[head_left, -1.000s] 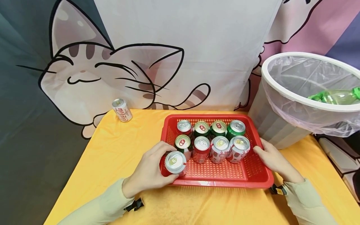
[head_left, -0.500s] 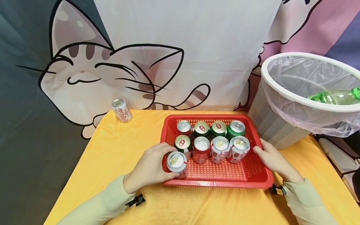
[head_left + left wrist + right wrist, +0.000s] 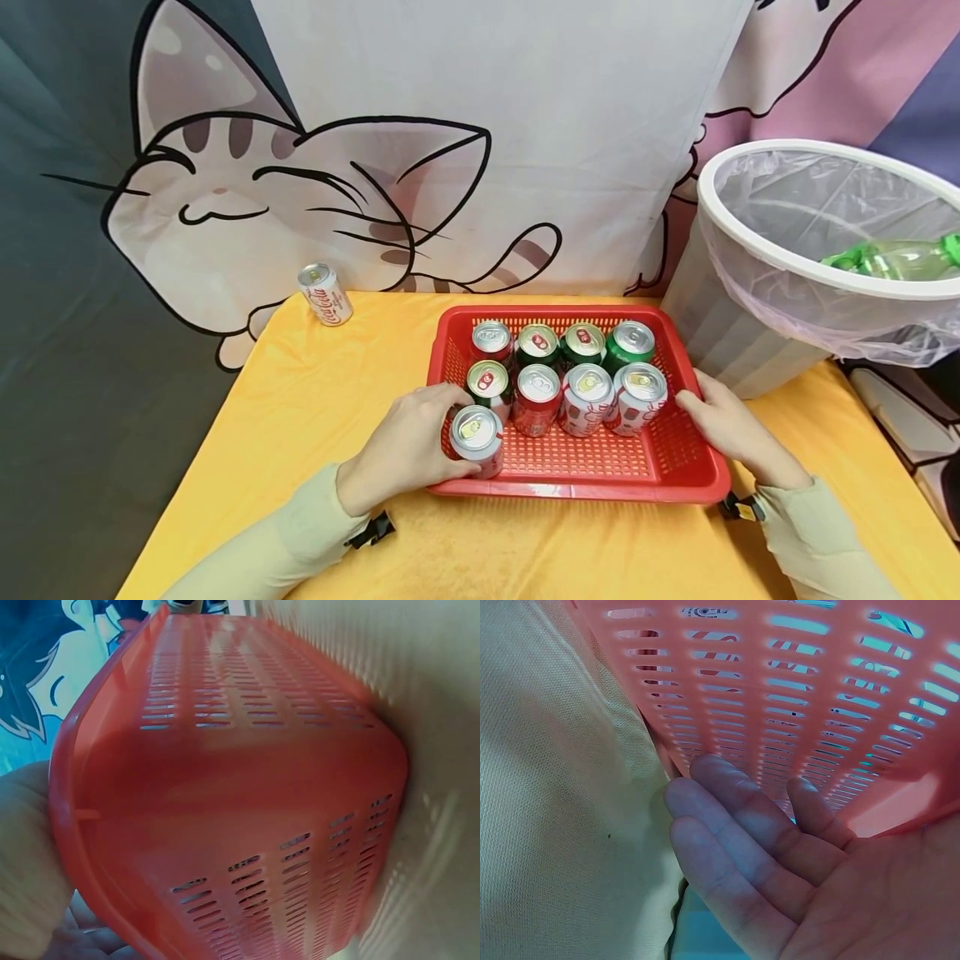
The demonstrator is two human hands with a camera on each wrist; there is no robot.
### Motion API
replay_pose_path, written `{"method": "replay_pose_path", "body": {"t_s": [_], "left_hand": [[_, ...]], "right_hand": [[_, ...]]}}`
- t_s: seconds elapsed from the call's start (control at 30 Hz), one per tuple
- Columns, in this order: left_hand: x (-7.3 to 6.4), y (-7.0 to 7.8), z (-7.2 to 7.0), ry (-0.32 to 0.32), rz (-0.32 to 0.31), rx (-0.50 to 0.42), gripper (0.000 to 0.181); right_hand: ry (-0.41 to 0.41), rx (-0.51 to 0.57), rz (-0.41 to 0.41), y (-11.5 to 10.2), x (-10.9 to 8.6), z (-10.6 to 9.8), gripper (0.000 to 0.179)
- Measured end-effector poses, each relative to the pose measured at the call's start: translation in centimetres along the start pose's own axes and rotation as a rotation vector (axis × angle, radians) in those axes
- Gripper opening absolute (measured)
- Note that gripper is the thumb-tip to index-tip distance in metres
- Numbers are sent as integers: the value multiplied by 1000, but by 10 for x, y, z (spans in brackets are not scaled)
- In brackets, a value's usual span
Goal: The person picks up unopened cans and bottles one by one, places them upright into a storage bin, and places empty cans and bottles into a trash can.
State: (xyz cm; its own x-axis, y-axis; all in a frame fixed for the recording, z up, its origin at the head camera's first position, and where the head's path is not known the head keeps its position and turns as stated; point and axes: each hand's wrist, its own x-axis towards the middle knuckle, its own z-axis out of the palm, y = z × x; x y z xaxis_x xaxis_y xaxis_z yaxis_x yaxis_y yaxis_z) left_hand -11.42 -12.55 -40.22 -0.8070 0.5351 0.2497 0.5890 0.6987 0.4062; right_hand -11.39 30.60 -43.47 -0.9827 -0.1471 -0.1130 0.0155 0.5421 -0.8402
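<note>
In the head view, my left hand point(image 3: 408, 446) holds a white and red soda can point(image 3: 477, 435) upright between thumb and fingers, at the near-left corner of a red plastic basket point(image 3: 577, 489). Two rows of cans stand behind it. The back row has a red can and several green ones, and the front row has a gold-topped can point(image 3: 488, 382), a red can point(image 3: 536, 400) and two white Coca-Cola cans point(image 3: 587, 398). My right hand point(image 3: 731, 425) grips the basket's right rim, thumb over the edge and fingers outside, against the slotted wall in the right wrist view.
A lone white Coca-Cola can point(image 3: 326, 294) stands at the back left of the yellow cloth point(image 3: 360, 358). Right of the basket rises a tall bin point(image 3: 750, 325) with a clear liner and a green-capped bottle point(image 3: 900, 259) inside. A cat-print curtain point(image 3: 585, 142) hangs behind.
My left hand has shifted slightly right and toward me with the can, which sits a little further inside the basket's corner. The right hand and the other cans stay put.
</note>
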Motion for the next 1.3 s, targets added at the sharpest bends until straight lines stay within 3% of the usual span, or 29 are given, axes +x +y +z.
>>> {"method": "replay_pose_path", "body": {"t_s": [0.23,0.5,0.67,0.93,1.13,1.3], "left_hand": [[0,-1,-1,-26,12,-23,73],[-1,-5,-4,-19,66,-5,75],[-3,-7,-9,-10,60,-4,74],[-7,-10,-20,-15,27,-122,62],[-7,-19,-25,75,-32,-264,44],[-3,-31,-32,217,-73,-261,33]], "right_hand": [[-8,20,14,0,0,0,40],[-3,6,12,-2,0,0,40],[-1,6,10,-3,1,-1,40],[-6,18,20,-2,0,-1,41],[2,-2,21,-1,0,0,40],[6,-19,20,-2,0,0,40]]}}
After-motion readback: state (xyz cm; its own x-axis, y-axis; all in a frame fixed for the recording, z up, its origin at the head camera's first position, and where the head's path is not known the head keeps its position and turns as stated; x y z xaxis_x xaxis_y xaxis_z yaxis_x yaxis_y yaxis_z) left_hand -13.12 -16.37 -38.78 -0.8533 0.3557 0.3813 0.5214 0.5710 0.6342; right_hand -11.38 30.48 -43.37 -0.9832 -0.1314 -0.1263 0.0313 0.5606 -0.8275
